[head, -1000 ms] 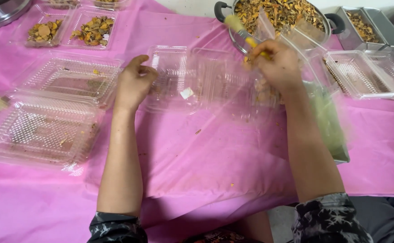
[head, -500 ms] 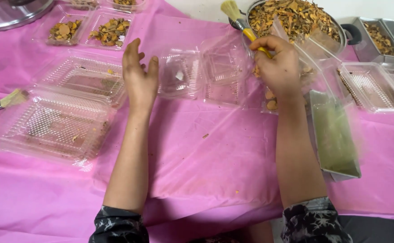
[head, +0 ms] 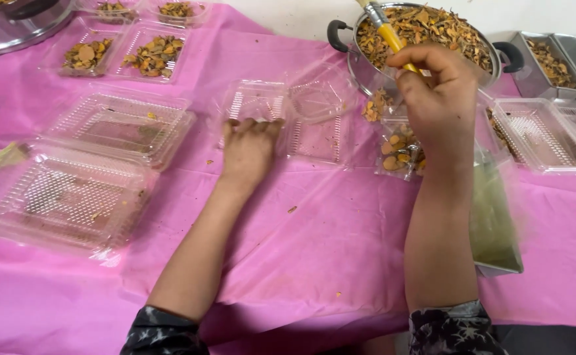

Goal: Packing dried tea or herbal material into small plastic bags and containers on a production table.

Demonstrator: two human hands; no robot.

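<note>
1. My left hand (head: 248,148) lay flat, fingers spread, pinning the open empty clamshell (head: 281,118) to the pink cloth (head: 314,250)
2. My right hand (head: 439,98) was closed around the yellow-handled brush (head: 386,29), held above the filled box (head: 400,148) beside the pot (head: 426,33)

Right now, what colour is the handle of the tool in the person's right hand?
Yellow handle with a metal collar, gripped in the right hand; the head view shows it.
</note>
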